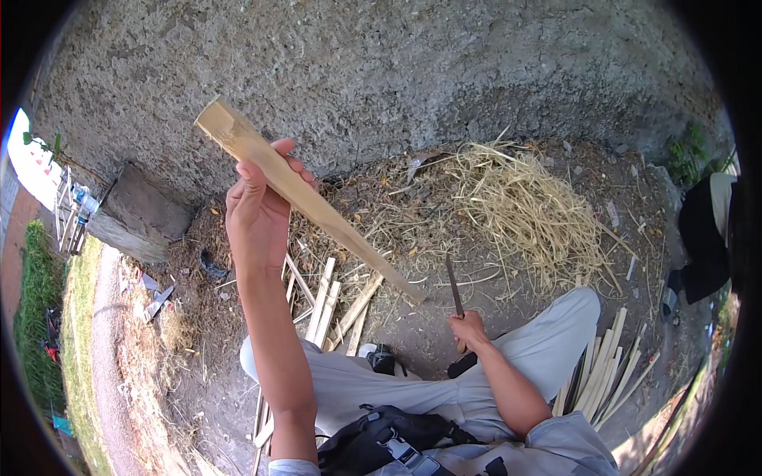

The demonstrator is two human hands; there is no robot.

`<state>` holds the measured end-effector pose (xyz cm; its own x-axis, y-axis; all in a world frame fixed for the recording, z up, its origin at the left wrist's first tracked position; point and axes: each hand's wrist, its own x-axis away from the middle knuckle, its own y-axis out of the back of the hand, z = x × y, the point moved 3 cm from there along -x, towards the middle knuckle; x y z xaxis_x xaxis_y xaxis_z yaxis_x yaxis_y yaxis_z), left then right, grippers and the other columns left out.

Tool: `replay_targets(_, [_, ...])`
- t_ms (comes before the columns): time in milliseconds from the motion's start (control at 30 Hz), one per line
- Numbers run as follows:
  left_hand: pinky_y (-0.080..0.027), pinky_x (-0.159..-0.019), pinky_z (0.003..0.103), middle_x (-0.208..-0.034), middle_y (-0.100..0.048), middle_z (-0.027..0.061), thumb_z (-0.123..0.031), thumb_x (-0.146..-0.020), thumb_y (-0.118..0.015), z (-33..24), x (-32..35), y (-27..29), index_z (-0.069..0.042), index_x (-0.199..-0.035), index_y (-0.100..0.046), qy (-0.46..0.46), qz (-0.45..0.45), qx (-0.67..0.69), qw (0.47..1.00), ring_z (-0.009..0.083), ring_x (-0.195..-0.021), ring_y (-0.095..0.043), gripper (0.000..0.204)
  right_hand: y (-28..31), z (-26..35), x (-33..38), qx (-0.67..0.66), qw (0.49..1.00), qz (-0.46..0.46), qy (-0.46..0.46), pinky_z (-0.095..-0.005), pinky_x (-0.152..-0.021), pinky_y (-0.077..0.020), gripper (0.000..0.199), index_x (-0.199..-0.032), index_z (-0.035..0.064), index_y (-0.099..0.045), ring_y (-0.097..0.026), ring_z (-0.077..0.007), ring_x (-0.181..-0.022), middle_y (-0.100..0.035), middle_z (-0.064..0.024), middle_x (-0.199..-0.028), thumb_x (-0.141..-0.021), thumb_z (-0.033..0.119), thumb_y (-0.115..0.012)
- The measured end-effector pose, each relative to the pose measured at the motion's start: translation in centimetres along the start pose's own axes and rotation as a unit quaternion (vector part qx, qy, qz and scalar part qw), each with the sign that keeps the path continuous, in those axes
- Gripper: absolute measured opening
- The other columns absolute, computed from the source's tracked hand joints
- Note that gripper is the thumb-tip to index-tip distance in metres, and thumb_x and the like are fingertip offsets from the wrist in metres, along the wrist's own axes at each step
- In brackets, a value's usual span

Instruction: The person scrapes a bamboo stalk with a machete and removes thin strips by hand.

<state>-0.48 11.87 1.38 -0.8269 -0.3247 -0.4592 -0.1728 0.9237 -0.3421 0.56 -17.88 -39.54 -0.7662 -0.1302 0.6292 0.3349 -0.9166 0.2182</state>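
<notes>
My left hand (266, 202) is raised and closed round a long pale strip of split bamboo (294, 184). The strip slants from the upper left, where its end is broad, down to a narrow end above the ground near the middle. Low in front of my lap, my right hand (470, 329) grips the handle of a knife (455, 287) with a long, thin, dark blade pointing up and away. Blade and strip are apart. Beyond the knife lies a heap of pale shavings (532, 214) on the ground.
Several split strips (325, 305) lie by my left knee, and another bundle (607, 373) lies beside my right leg. A rough grey wall (413, 79) rises ahead. At the left stands a stone block (143, 210). Another person's dark-clothed leg (702, 238) is at the far right.
</notes>
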Motion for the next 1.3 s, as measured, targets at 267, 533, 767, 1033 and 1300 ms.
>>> replay_targets(267, [-0.050, -0.074, 0.036, -0.084, -0.057, 0.0084, -0.046, -0.097, -0.044, 0.2, 0.2, -0.5, 0.002, -0.109, -0.056, 0.026, 0.014, 0.022, 0.999, 0.0230, -0.080, -0.059, 0.051, 0.0, 0.6, 0.5, -0.007, 1.000, 0.000, -0.011, -0.0296, -0.042, -0.0421, 0.009, -0.077, 0.0018, -0.060, -0.051, -0.0126, -0.048, -0.054, -0.0030, -0.060, -0.081, 0.010, -0.062])
replay_targets(533, [-0.052, -0.073, 0.036, -0.087, -0.058, 0.0092, -0.047, -0.096, -0.046, 0.3, 0.3, -1.0, 0.002, -0.104, -0.057, 0.035, -0.003, 0.021, 0.999, 0.0232, -0.081, -0.060, 0.050, 0.0, -0.2, -0.2, 0.020, 1.000, 0.001, 0.005, -0.0307, -0.043, -0.0426, 0.014, -0.075, 0.0007, -0.059, -0.052, -0.0138, -0.047, -0.055, -0.0044, -0.060, -0.081, 0.014, -0.061])
replay_targets(767, [-0.052, -0.073, 0.036, -0.086, -0.058, 0.0086, -0.046, -0.096, -0.046, 0.1, 0.4, -1.0, 0.000, -0.100, -0.058, 0.037, -0.002, 0.018, 0.999, 0.0226, -0.079, -0.060, 0.048, -0.4, -1.0, -0.9, 0.010, 1.000, 0.003, 0.005, -0.0286, -0.041, -0.0402, 0.010, -0.071, 0.0032, -0.058, -0.049, -0.0113, -0.046, -0.052, -0.0013, -0.058, -0.080, 0.008, -0.060])
replay_targets(1033, [-0.052, -0.069, 0.036, -0.088, -0.057, 0.0079, -0.045, -0.096, -0.046, 0.5, 0.3, -1.2, 0.000, -0.095, -0.059, 0.012, 0.003, 0.006, 1.000, 0.0219, -0.075, -0.060, 0.047, -0.3, -0.9, -0.7, 0.015, 1.000, 0.000, 0.001, -0.0284, -0.041, -0.0404, 0.010, -0.073, 0.0027, -0.059, -0.049, -0.0112, -0.046, -0.052, -0.0012, -0.058, -0.080, 0.009, -0.062])
replay_targets(1300, [-0.049, -0.063, 0.033, -0.081, -0.050, 0.0060, -0.045, -0.098, -0.043, 0.4, 0.6, -2.5, -0.002, -0.090, -0.055, 0.010, 0.016, 0.014, 1.000, 0.0201, -0.068, -0.058, 0.046, -0.4, -1.4, -1.1, 0.022, 1.000, 0.002, 0.000, -0.0283, -0.041, -0.0407, 0.009, -0.074, 0.0036, -0.058, -0.049, -0.0110, -0.047, -0.052, -0.0012, -0.059, -0.080, 0.009, -0.061])
